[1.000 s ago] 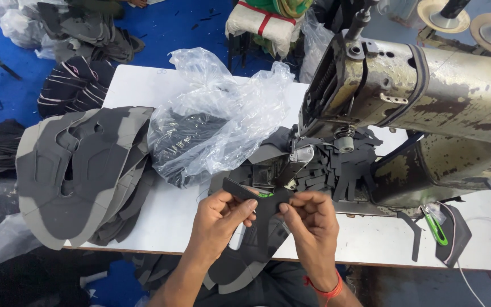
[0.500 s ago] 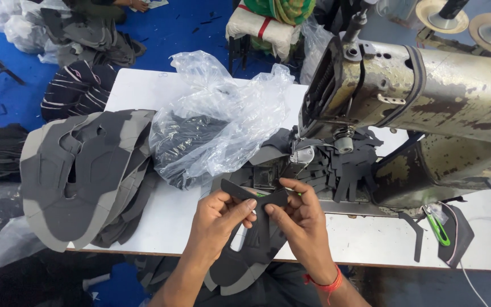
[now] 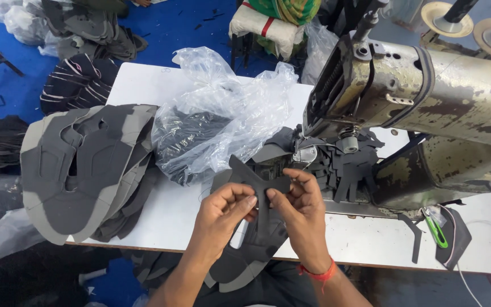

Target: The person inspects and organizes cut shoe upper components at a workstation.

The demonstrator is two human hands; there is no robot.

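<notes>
Both hands hold one dark grey fabric shoe-upper piece [image 3: 259,224] over the front edge of the white table [image 3: 177,210]. My left hand [image 3: 223,213] pinches it from the left, fingertips near its top. My right hand [image 3: 302,207], with a red thread on the wrist, pinches a small dark strip on the piece's upper part. The fingertips of the two hands nearly touch. The lower part of the piece hangs down toward my lap. Just behind the hands stands the needle area of a worn metal sewing machine [image 3: 427,91].
A stack of grey cut upper pieces [image 3: 83,167] lies on the table's left. A crumpled clear plastic bag [image 3: 223,113] with dark pieces sits in the middle. Small dark cut pieces [image 3: 345,165] lie under the machine head. Green-handled snips [image 3: 436,227] rest at the right. Bags and fabric piles cover the blue floor.
My hands have drawn closer together on the piece, the right hand shifting slightly left and up. The strip now sits between both sets of fingertips.
</notes>
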